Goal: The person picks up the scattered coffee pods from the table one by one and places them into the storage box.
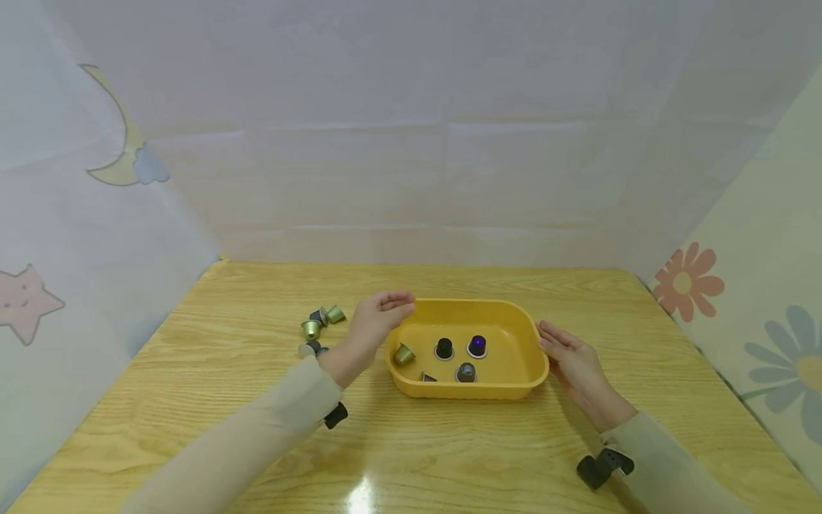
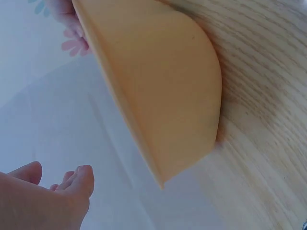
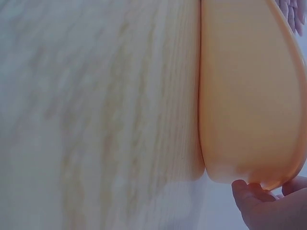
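A yellow plastic basin (image 1: 472,391) stands on the wooden table with several coffee capsules inside: a gold-green capsule (image 1: 404,355) at its left, a black capsule (image 1: 444,348), a dark purple capsule (image 1: 477,346) and a grey capsule (image 1: 467,373). Another capsule is half hidden by the front wall. At the left end, my left hand (image 1: 375,330) hovers beside the rim, thumb and fingers apart; the left wrist view shows a gap between it and the basin. My right hand (image 1: 580,368) holds the right end, its thumb at the rim and fingers (image 3: 242,191) against the outer wall.
Left of the basin lies a loose group of capsules, among them a green capsule (image 1: 311,329) and a second green capsule (image 1: 335,314), partly covered by my left forearm. A patterned cloth (image 1: 443,193) hangs around the wooden table (image 1: 488,450) at the back and sides.
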Available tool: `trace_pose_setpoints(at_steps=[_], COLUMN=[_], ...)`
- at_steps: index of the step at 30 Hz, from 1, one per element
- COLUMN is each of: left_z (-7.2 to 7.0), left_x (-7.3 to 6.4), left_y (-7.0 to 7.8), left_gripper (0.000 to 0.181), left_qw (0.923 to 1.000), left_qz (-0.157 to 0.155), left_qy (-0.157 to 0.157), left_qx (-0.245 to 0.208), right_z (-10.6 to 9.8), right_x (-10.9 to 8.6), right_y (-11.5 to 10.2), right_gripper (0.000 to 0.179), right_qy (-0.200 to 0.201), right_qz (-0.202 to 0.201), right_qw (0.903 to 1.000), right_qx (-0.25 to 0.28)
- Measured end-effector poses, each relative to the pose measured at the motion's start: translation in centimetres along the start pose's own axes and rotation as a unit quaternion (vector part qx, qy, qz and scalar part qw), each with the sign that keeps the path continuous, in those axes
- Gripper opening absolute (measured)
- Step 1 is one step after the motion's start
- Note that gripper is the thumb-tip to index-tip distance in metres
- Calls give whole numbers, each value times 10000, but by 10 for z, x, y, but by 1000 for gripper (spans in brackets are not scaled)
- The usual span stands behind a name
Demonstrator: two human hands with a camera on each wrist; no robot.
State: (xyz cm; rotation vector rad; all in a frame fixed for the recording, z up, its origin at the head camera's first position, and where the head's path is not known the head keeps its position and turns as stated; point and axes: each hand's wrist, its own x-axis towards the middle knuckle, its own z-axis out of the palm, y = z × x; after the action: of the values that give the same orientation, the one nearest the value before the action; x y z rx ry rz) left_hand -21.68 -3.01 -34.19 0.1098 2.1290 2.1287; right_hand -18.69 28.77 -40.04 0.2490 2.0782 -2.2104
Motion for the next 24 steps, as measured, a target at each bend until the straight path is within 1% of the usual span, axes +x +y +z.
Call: trace_pose_setpoints(at_steps=[6,10,12,16,19,24], left_z=[-10,-18,-23,-35,-44,-56], left_x=[-5,-7,-8,-10,-12,-14], left_y=[6,6,5,1,-3,-9], left_gripper=[36,37,37,38,39,39], left_qw=[9999,9996,9992,9980,9971,9963], left_qz=[59,122,178,240,218,206], left_qy=[-36,92,124,72,64,214], left_qx=[105,245,344,586,732,806], right_z=[1,1,1,2,2,2], right_x=[-1,0,0,0,0,0], right_y=[0,0,0,-1,-1,-2], right_gripper=[58,58,58,58,58,57], right_qy=[-25,-11,5,18,25,48], right_qz=[10,30,40,41,46,44], right_qw=[10000,10000,10000,10000,10000,10000], right_qx=[-3,18,31,51,41,15])
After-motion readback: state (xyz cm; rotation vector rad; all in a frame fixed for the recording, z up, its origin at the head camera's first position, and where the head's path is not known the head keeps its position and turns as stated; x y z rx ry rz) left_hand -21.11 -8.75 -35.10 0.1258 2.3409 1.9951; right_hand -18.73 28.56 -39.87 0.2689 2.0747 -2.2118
